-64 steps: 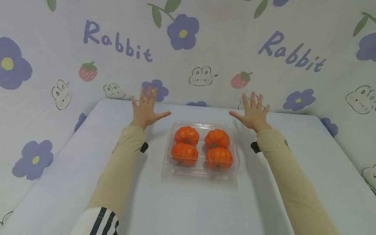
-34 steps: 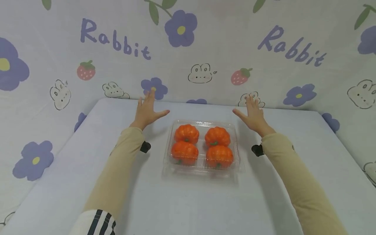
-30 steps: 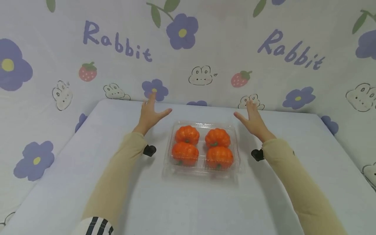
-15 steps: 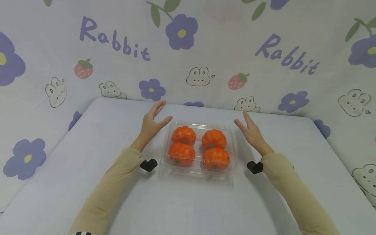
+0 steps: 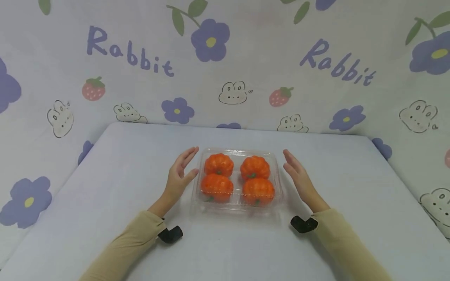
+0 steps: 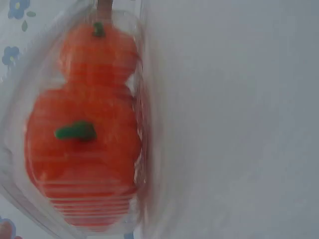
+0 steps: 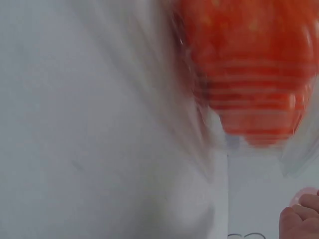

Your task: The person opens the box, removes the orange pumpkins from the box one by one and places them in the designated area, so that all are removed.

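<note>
Left grip: the left hand [image 5: 178,177] stands on edge, fingers straight and a little apart, holding nothing, just beside the left wall of the clear plastic box [image 5: 197,187]; whether the thumb touches the wall cannot be told.
Right grip: the right hand [image 5: 299,177] mirrors it, fingers straight, palm facing the box's right wall, near it but with a gap showing.
Box: between the two grips, flat on the pale counter [image 5: 105,187], lid down.
Contents: four orange pumpkins [image 5: 218,164], two by two, each in its own pocket.
Risk, crushing: the thin shell looks likely to buckle if the palms press hard from both sides.
Risk, popping: a sideways squeeze could spring the lid and let the pumpkins roll out.
Risk, slipping: smooth plastic against flat palms may slide if one side is pressed harder than the other.
Materials: the box is glossy, see-through, ribbed low on its walls, corners rounded; the pumpkins are lobed, matte, with small green stems [image 6: 75,132]; the counter cover looks soft and plain.
Backdrop: cloth [image 5: 246,58] printed with flowers, rabbits and strawberries.
</note>
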{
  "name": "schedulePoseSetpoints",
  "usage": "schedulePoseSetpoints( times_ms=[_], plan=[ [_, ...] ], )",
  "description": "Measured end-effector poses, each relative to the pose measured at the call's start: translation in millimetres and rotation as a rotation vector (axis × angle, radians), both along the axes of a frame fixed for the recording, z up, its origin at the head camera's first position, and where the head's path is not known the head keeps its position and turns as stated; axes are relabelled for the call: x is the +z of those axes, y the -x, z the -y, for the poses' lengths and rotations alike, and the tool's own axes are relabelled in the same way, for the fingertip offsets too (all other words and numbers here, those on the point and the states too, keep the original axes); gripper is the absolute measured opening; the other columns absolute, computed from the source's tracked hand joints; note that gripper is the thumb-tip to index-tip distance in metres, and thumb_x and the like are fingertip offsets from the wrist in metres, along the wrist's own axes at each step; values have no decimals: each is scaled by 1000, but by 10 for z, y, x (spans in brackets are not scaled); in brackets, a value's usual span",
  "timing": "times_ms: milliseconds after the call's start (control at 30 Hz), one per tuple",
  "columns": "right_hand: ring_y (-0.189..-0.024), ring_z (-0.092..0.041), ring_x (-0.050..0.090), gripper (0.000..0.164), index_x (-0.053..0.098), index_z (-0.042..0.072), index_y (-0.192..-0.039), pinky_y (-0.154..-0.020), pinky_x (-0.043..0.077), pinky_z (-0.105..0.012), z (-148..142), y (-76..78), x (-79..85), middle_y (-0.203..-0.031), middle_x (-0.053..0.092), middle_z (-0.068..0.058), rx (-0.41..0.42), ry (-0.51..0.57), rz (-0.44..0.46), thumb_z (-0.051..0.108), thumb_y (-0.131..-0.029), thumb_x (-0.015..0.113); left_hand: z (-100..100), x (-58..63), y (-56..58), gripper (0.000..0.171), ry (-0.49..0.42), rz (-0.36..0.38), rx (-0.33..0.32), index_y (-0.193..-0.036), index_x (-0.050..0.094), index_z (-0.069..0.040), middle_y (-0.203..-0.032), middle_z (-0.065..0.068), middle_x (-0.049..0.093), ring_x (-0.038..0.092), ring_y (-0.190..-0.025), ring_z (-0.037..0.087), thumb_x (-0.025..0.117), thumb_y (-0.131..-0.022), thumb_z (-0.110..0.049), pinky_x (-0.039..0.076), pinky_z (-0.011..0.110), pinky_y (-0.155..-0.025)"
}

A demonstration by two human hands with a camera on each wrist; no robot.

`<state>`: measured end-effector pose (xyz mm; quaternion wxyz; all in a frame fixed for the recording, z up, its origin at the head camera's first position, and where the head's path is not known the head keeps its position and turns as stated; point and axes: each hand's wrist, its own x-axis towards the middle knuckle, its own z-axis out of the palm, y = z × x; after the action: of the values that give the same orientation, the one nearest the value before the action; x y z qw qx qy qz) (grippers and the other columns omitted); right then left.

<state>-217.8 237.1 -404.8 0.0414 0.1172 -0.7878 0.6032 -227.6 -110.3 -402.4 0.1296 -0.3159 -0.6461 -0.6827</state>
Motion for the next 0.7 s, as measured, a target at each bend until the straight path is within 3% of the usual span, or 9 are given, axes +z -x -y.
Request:
schedulePoseSetpoints(
  times_ms=[200,333,433,533,700],
  plan=[
    [-131,-34,12,60,14,-3,-141,-105,13,-47,58,-86,66,-146,10,-18,128,-15,-59,14,-93,45,178,-18,-175,60,66,46,20,-132,30,9,-135,22,35,23,-129,24,55,-78,4,9,40,-106],
    [-132,-30,9,61,12,-4,-141,-105,11,-45,37,-154,63,-146,9,-19,149,-21,-73,5,-91,45,239,16,-274,69,135,105,-24,-136,24,8,-140,20,28,17,-131,23,58,-76,10,5,46,-106],
    [-133,-29,7,64,11,-4,-141,-106,13,-36,11,-255,13,-147,8,-17,171,5,-60,-3,-88,46,224,74,-353,76,236,140,-78,-137,18,8,-142,21,23,14,-132,26,61,-74,11,6,50,-105],
    [-132,-30,5,69,8,-5,-140,-104,17,-23,1,-355,-45,-146,6,-20,217,44,-56,-7,-85,49,207,111,-392,79,331,159,-86,-137,18,9,-142,23,21,15,-132,30,66,-74,4,11,51,-104],
    [-133,-28,6,77,4,-11,-138,-102,19,-17,-6,-459,-146,-142,1,-30,329,130,-99,-11,-80,55,247,-87,-325,84,436,208,-59,-138,20,5,-143,21,20,17,-131,31,71,-72,-4,17,49,-103]
  ],
)
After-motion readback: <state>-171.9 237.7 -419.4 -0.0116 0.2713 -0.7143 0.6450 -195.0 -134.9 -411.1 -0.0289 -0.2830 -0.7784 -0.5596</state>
